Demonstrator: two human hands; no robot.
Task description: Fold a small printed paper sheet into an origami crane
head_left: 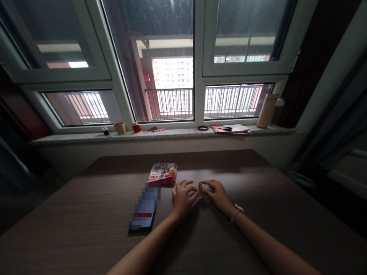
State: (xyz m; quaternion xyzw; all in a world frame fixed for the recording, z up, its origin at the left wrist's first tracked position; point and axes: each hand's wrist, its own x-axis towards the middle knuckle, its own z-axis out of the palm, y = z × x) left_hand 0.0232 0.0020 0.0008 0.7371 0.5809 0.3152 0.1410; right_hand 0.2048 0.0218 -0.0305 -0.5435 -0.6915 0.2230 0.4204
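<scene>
Between the fingertips of both hands, just above the brown table (100, 214), is a small upright piece with orange-brown and dark patterning (200, 188); it looks like folded printed paper, though its kind is too small to tell. My left hand (184, 196) pinches its left side with thumb and forefinger, the other fingers loosely curved. From the right, my right hand (218, 195) pinches it likewise, a pale bracelet on the wrist. Left of the hands lie a stack of colourful printed leaflets (163, 173) and a phone-like dark slab (146, 208) whose surface is pixelated.
Beyond the table runs a stone windowsill (174, 134). On it stand a tan cup (119, 128), a small red jar (137, 127), a dark little bottle (106, 131), a ring-shaped bracelet (203, 128), red-edged papers (232, 129) with scissors (227, 128), and a tan flask (267, 110).
</scene>
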